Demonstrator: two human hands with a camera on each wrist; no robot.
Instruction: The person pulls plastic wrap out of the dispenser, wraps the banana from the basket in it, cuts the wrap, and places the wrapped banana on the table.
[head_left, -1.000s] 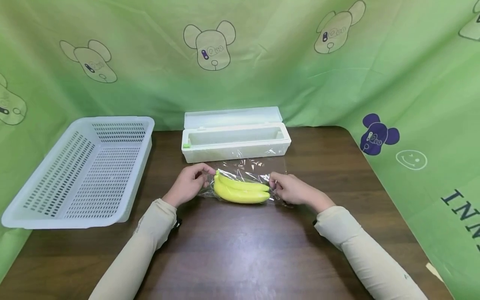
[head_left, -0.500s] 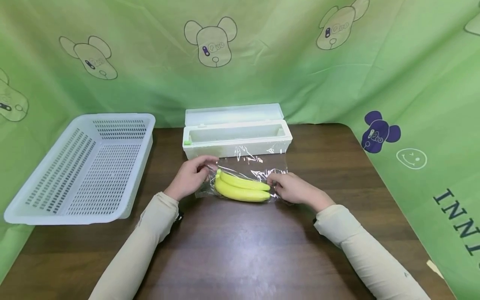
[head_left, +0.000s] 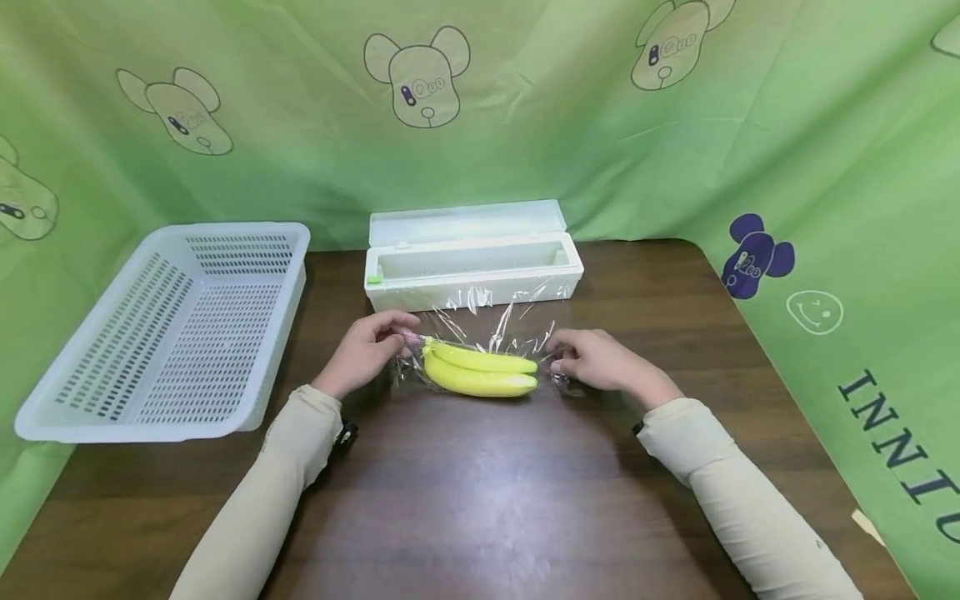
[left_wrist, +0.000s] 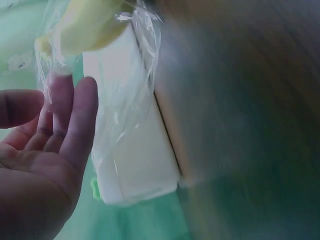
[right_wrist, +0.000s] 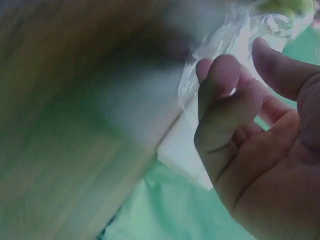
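Two yellow bananas [head_left: 480, 371], joined at the stem, lie on the table under clear plastic wrap [head_left: 495, 325]. At their stem end is my left hand [head_left: 367, 350]; its fingers extend into the wrap's edge, and in the left wrist view the thumb stands apart from the long fingers [left_wrist: 82, 107]. By the banana tips, my right hand [head_left: 600, 358] has its fingers loosely bent at the other edge of the wrap. A gap shows between its thumb [right_wrist: 275, 65] and fingers in the right wrist view.
Behind the bananas stands a white wrap dispenser box [head_left: 480, 292] with its lid [head_left: 465, 221] raised and a green slider [head_left: 373, 280]. A white perforated basket [head_left: 270, 358] is at the left. Green printed cloth [head_left: 525, 150] surrounds the brown table [head_left: 480, 500].
My right thumb and fingers have spread apart at the wrap, and the hand has shifted slightly right. The left hand rose toward the box, then moved left. The bananas shifted slightly left.
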